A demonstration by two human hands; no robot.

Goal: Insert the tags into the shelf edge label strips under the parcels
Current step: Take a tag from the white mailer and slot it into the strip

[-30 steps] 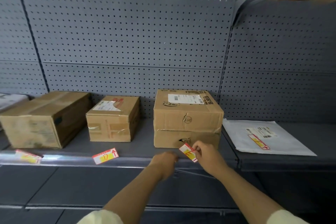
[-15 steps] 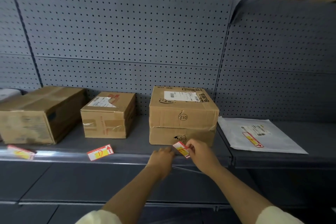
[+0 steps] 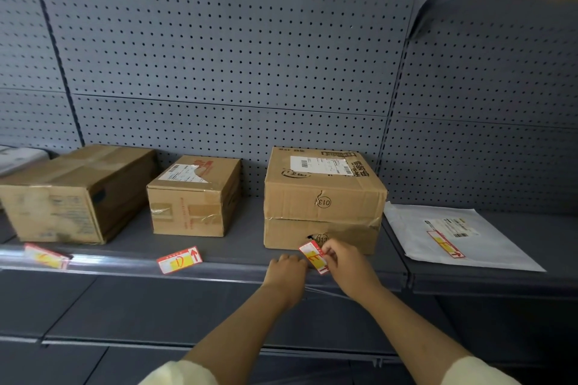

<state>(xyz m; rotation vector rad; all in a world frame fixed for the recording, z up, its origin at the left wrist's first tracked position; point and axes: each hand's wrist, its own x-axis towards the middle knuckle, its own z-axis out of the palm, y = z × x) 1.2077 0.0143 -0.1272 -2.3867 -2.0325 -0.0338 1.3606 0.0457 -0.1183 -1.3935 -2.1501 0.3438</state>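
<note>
My right hand (image 3: 348, 266) pinches a red, white and yellow tag (image 3: 313, 256) marked with a red letter, just in front of the stacked cardboard box (image 3: 322, 200). My left hand (image 3: 286, 270) rests at the clear label strip (image 3: 125, 264) on the shelf's front edge, fingers curled against it, left of the tag. Two more tags sit at the strip: one (image 3: 179, 259) below the small box (image 3: 194, 197), one (image 3: 45, 256) below the large left box (image 3: 72, 191). A fourth tag (image 3: 445, 244) lies on the white mailer (image 3: 453, 237).
Grey perforated back panels (image 3: 219, 56) rise behind the shelf. A lower grey shelf (image 3: 156, 316) runs under my forearms. The right shelf section (image 3: 531, 278) holds only the flat mailer. Loose items lie on top of the rack.
Both hands with the tag have shifted slightly up and left toward the shelf edge under the stacked box. The view has moved closer. Tags and boxes on the shelf stay put.
</note>
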